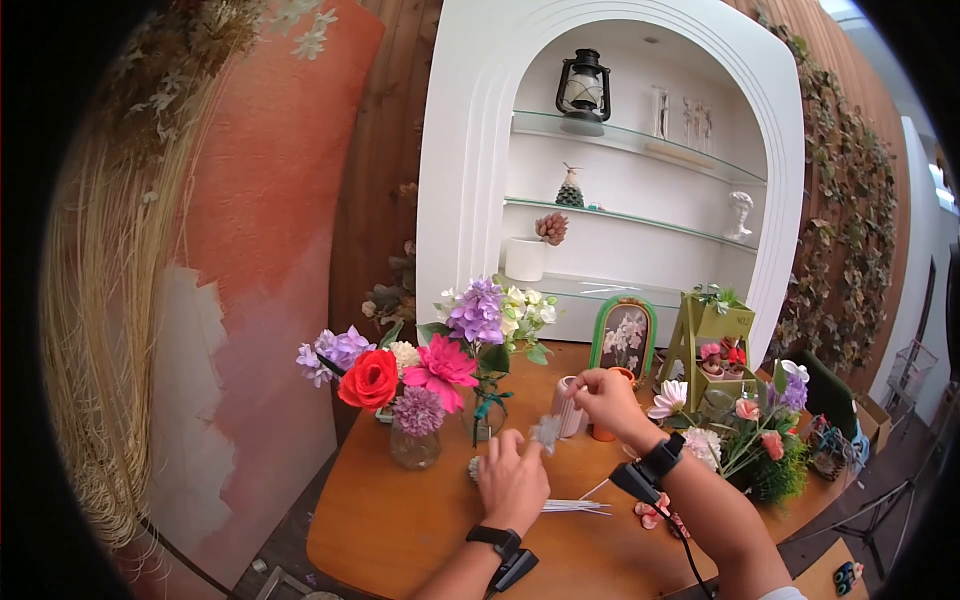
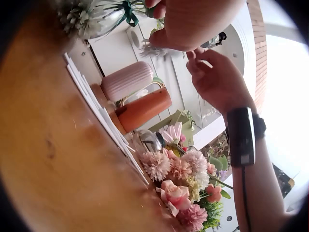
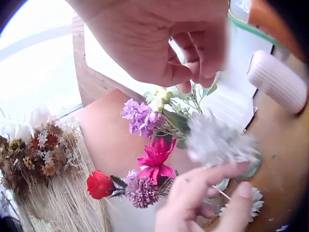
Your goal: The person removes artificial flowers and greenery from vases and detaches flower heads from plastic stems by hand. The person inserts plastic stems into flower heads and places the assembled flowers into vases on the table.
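Nearest my head camera, the right forearm (image 1: 720, 510) rises from the lower edge, wearing a black strap (image 1: 662, 458); it belongs to the person whose work I follow remotely. Low over the table (image 1: 390, 530), the left hand (image 1: 512, 485) has thumb and finger nearly closed, pinching the thin white stem (image 3: 223, 194) of a pale grey flower (image 1: 546, 432). The flower is held in the air just past these fingertips, between the hands, so the left hand is nearer; its head is blurred, and I cannot tell its long axis exactly. The right hand (image 1: 608, 402) hangs higher and farther forward, fingers curled toward the thumb; whether anything thin is between them I cannot tell. I judge that the next move turns on this gap, with the flower head lying below the right fingertips. Loose white sticks (image 1: 575, 507) lie on the table beside the left hand, and a white flower (image 3: 256, 203) lies near it. A pink ribbed vase (image 1: 568, 408) stands just beyond the gap, beside an orange vase (image 1: 603, 433), limiting forward reach; a glass vase (image 1: 415, 448) of flowers borders the left.
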